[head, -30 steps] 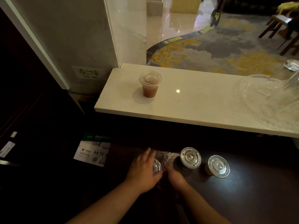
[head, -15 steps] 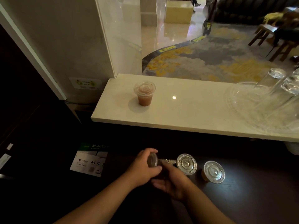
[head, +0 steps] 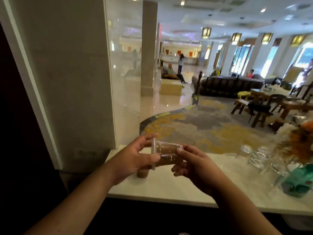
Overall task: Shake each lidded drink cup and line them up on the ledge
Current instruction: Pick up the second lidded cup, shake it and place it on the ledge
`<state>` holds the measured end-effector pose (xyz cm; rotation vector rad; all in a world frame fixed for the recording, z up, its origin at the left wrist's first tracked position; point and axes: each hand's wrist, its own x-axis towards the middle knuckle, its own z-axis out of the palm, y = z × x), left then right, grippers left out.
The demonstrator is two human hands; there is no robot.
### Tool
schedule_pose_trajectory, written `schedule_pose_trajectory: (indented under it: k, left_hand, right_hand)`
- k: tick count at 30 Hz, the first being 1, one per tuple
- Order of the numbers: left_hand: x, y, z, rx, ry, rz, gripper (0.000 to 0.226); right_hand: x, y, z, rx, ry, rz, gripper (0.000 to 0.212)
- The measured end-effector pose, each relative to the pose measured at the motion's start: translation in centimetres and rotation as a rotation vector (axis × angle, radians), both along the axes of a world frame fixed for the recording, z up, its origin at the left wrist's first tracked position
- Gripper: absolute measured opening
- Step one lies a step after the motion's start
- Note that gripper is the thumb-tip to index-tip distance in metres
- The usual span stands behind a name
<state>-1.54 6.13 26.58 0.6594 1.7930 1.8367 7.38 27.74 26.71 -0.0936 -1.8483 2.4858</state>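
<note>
A clear lidded cup (head: 166, 154) of brown drink lies sideways in the air above the white ledge (head: 169, 189), lid to the left. My left hand (head: 135, 160) grips its lid end and my right hand (head: 191, 164) grips its base end. Behind and under my left hand, the bottom of another cup of brownish drink (head: 143, 173) stands on the ledge, mostly hidden. The cups on the dark lower counter are out of view.
Upturned clear glasses (head: 260, 158) stand on the ledge at the right, beside a flower arrangement (head: 298, 143) and a teal object (head: 298, 180). A glass pane and a pillar (head: 67, 82) rise behind the ledge's left end. A lobby with furniture and people lies beyond.
Both hands have lifted a cup from the dark lower counter up over the ledge and turned it on its side. The view has tilted upward.
</note>
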Motion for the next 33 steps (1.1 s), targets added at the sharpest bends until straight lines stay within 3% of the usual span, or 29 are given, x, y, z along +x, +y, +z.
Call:
schedule_pose_trajectory:
  k: [5, 10, 15, 20, 24, 27, 30, 33]
  left_hand:
    - [0.1, 0.6, 7.2, -0.027, 0.122, -0.023, 0.065]
    - [0.3, 0.7, 10.3, 0.023, 0.215, -0.073, 0.071]
    - [0.9, 1.2, 12.2, 0.0, 0.211, -0.025, 0.055]
    - [1.2, 1.6, 12.3, 0.055, 0.245, -0.047, 0.059]
    - [1.9, 2.0, 11.6, 0.042, 0.113, -0.028, 0.052]
    - [2.4, 2.5, 9.1, 0.242, -0.089, -0.019, 0.059]
    - [3.5, 3.8, 5.7, 0.484, -0.489, 0.027, 0.066]
    - [5.4, 5.1, 3.3, 0.536, -0.728, 0.024, 0.075]
  right_hand:
    - [0.2, 0.9, 7.2, 0.051, 0.216, 0.045, 0.049]
    - [0.9, 0.8, 10.5, 0.117, 0.193, -0.003, 0.045]
    - [1.4, 1.0, 11.5, 0.108, 0.263, 0.027, 0.046]
    - [1.4, 1.2, 11.5, 0.096, 0.206, 0.0, 0.042]
    - [1.5, 1.4, 10.4, 0.108, 0.232, 0.033, 0.044]
    - [1.3, 1.2, 10.6, 0.193, 0.176, -0.029, 0.041]
    - [0.9, 0.8, 12.5, 0.55, 0.137, -0.074, 0.044]
    - [0.3, -0.2, 14.7, 1.036, 0.127, -0.051, 0.043]
